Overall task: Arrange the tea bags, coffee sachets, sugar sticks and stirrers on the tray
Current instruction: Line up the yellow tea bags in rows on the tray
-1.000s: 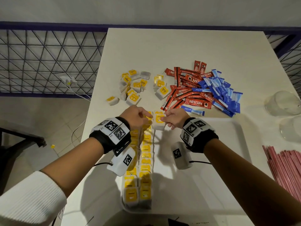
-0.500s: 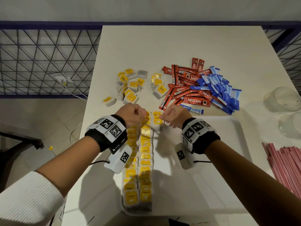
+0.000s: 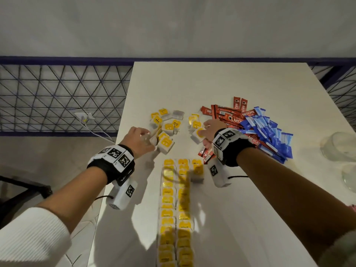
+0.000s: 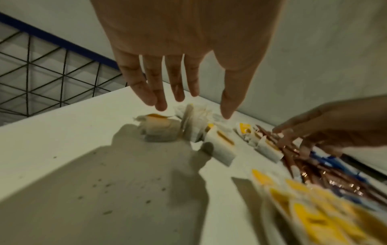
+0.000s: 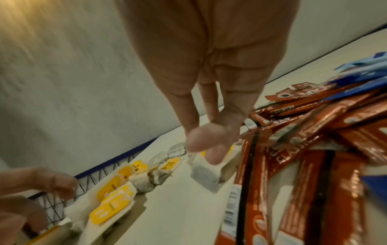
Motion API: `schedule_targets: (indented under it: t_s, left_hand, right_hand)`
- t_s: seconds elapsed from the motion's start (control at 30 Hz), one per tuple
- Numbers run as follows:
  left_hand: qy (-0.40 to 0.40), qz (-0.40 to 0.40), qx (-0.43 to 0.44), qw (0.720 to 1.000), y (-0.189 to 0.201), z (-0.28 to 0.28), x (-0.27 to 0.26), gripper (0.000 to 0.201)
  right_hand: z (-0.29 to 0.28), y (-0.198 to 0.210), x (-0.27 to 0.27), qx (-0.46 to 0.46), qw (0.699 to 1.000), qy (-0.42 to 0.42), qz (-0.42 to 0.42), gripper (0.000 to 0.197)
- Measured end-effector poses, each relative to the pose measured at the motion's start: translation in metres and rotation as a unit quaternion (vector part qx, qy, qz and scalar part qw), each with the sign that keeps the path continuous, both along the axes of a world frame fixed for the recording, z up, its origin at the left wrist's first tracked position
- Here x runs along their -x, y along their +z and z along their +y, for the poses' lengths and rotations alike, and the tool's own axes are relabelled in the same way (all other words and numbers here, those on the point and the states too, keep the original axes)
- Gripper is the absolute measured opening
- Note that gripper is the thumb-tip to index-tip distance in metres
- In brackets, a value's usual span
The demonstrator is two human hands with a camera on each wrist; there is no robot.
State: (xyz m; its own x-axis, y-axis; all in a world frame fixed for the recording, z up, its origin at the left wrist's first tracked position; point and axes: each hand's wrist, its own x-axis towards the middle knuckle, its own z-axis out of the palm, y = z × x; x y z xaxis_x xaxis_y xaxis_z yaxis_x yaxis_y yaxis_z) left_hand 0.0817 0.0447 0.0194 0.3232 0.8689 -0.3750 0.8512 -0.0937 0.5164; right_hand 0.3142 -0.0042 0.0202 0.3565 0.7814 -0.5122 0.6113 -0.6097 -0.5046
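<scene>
My left hand hovers over the loose heap of tea bags beyond the tray's far end, fingers straight and spread and the thumb held apart, nothing between them; the nearest bag lies just ahead of and below the fingertips, so a short drop forward and down should meet it. My right hand is over the smaller cluster of tea bags right beside the red coffee sachets, and the right wrist view shows thumb and fingertips closing down onto one bag; they seem to touch its top edge, though I cannot tell whether the pinch has truly closed. That bag lies flat, its long side running roughly away from me, with the sachet pile pressed against its right side, so the lift wants to go up and toward the left, not across the sachets. The white tray sits nearer to me than both heaps; two long rows of tea bags run down its left part, and a third row has only just begun with one bag at the far end. Each hand is nearer its own heap. The blue sugar sticks lie to the right of the sachets, untouched.
</scene>
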Motion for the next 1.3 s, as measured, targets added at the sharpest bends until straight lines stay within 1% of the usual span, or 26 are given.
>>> schedule_targets:
  t_s: [0.07,0.17,0.27,0.37,0.4,0.47,0.53,0.57,0.63,0.7,0.73,0.8,0.83,0.9,1.0,1.1,1.2,1.27,1.3]
  left_hand:
    - [-0.017,0.009,-0.022,1.000,-0.006,0.003,0.000,0.073]
    - [-0.010,-0.002,-0.029,1.000,-0.012,0.009,-0.004,0.085]
    - [-0.019,-0.007,-0.025,0.999,-0.016,0.019,-0.013,0.091]
    - [-0.041,0.000,-0.026,0.999,-0.017,0.025,-0.024,0.093]
    - [-0.051,0.012,-0.030,0.998,-0.017,0.026,-0.028,0.093]
    - [-0.078,0.055,-0.036,0.995,-0.019,0.024,-0.034,0.093]
    - [-0.104,0.100,-0.028,0.989,-0.022,0.023,-0.039,0.094]
    - [-0.111,0.113,-0.020,0.987,-0.023,0.022,-0.041,0.093]
    - [-0.119,0.133,-0.006,0.984,-0.025,0.021,-0.043,0.084]
    - [-0.130,0.156,-0.003,0.979,-0.026,0.019,-0.043,0.071]
    - [-0.133,0.161,0.001,0.978,-0.025,0.018,-0.042,0.065]
    - [-0.133,0.155,0.011,0.979,-0.024,0.015,-0.040,0.058]
    - [-0.130,0.145,0.013,0.981,-0.023,0.015,-0.038,0.057]
    - [-0.106,0.118,0.012,0.987,-0.021,0.013,-0.034,0.054]
    - [-0.042,0.054,0.017,0.998,-0.010,0.012,-0.024,0.045]
    - [0.006,-0.029,0.025,0.999,0.004,0.013,-0.013,0.034]
    - [0.046,-0.151,0.064,0.985,0.017,0.013,-0.007,0.025]
    - [0.083,-0.231,0.099,0.964,0.027,0.008,-0.008,0.018]
    - [0.097,-0.266,0.121,0.952,0.032,0.005,-0.010,0.019]
  right_hand:
    - [0.008,-0.002,0.001,0.014,0.999,0.006,-0.033,0.049]
    - [0.015,-0.008,0.005,0.025,0.998,0.007,-0.062,0.047]
    - [0.018,-0.012,0.009,0.037,0.996,0.012,-0.075,0.044]
    - [0.018,-0.018,0.013,0.051,0.993,0.037,-0.103,0.031]
    - [0.018,-0.019,0.013,0.052,0.993,0.035,-0.103,0.033]
    - [0.020,-0.017,0.013,0.051,0.996,0.014,-0.071,0.043]
    - [0.021,-0.013,0.013,0.052,0.997,0.005,-0.065,0.044]
    - [0.021,-0.010,0.013,0.039,0.997,-0.004,-0.063,0.043]
    - [0.020,-0.011,0.012,0.020,0.999,-0.026,-0.035,0.039]
    - [0.016,-0.011,0.011,0.003,0.999,-0.053,0.013,0.023]
    - [0.013,-0.009,0.011,-0.011,0.997,-0.065,0.030,0.020]
    - [0.006,-0.003,0.011,-0.032,0.994,-0.083,0.066,0.028]
    - [0.002,0.002,0.012,-0.038,0.992,-0.087,0.078,0.024]
    - [-0.003,0.009,0.014,-0.039,0.994,-0.075,0.071,0.013]
    - [-0.008,0.017,0.015,-0.058,0.995,-0.046,0.067,0.014]
    - [-0.015,0.027,0.019,-0.087,0.993,-0.017,0.076,0.010]
    - [-0.022,0.038,0.024,-0.100,0.989,0.014,0.106,0.012]
    - [-0.026,0.049,0.031,-0.108,0.981,0.024,0.159,0.011]
    - [-0.028,0.054,0.035,-0.114,0.974,0.022,0.194,0.013]
